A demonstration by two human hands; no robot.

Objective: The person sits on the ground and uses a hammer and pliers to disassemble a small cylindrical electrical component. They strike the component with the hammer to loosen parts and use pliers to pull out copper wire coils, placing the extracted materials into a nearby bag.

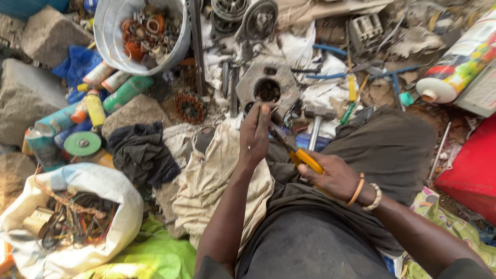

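- Right hand clenched on yellow-handled tool, tip meeting left fingers.
- Left hand pinches something small at the tip; I cannot tell what.
- Metal block lies just beyond on the ground; I judge work mid-way.

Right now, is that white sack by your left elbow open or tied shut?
Open. The white sack gapes wide at its mouth, with tangled wires showing inside.

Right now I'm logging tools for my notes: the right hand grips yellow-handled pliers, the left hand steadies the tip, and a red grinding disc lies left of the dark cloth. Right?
One detail is off: in the head view the disc is green. The right hand does grip the yellow-handled pliers, the left hand steadies the tip, and the disc lies left of the dark cloth.
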